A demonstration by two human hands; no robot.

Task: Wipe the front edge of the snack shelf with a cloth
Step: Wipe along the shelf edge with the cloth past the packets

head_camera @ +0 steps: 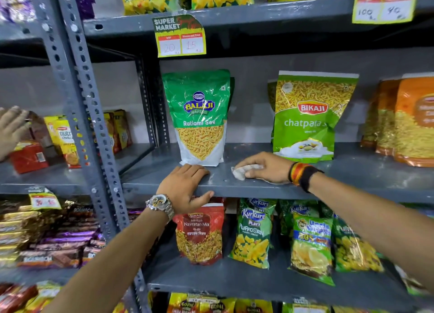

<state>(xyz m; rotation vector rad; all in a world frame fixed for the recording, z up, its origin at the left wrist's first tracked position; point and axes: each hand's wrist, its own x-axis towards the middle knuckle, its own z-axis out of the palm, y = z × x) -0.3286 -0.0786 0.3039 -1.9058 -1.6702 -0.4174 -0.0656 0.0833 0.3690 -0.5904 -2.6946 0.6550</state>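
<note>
At the far left a third hand (10,130), cut off by the frame edge, is raised near biscuit boxes (65,140) on the neighbouring rack. A perforated grey upright (94,115) divides that rack from the snack shelf (352,172), whose front edge (258,192) runs left to right across the view, tilting slightly down toward the right.

The left hand (185,187), with a metal watch (160,206) on its wrist, clamps the shelf's front lip: its fingers (190,172) lie flat on top and the thumb hooks under the edge, just in front of a green Balaji pouch (199,118) standing upright.

To the right, the right hand (263,167) presses a small white cloth (244,170) onto the shelf top near the front edge. Its fingers are curled closed over the cloth, which is bunched, its long axis lying roughly along the shelf; most of it is hidden under the palm. A striped band (303,175) circles that wrist.

Bare shelf surface stays open between the two pouches and along the front strip rightward, past the Bikaji pouch (310,118) to orange packets (404,120) cut off at the right.
</note>
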